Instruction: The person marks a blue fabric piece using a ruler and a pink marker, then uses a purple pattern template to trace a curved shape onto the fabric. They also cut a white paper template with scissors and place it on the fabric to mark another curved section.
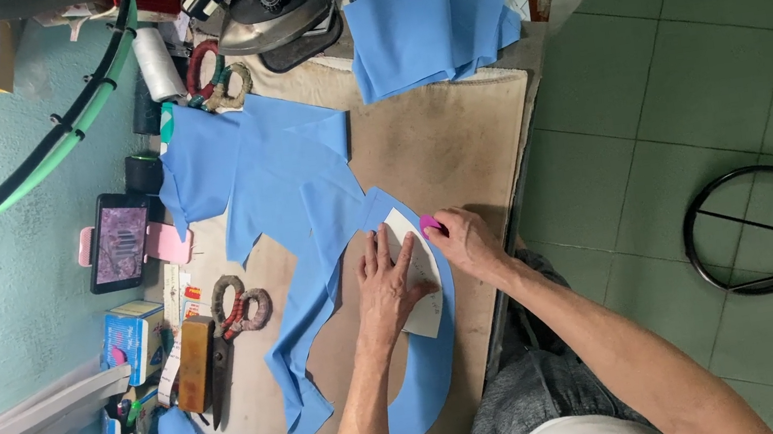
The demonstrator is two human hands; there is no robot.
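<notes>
scissors [238, 311] lie unused left on the worktop [456, 138] | our left hand [385, 282] presses flat, fingers spread, on the white pattern piece [419, 277] over the blue fabric [293, 189] | our right hand [464, 241] pinches pink chalk [431, 226] at the pattern's far edge | we judge tracing under way, cutting left

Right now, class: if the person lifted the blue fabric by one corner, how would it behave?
The blue fabric would probably droop, since it lies flat with soft folds. It looks thin, so likely light. It may slide on the table; the left hand presses a white pattern piece onto it.
</notes>
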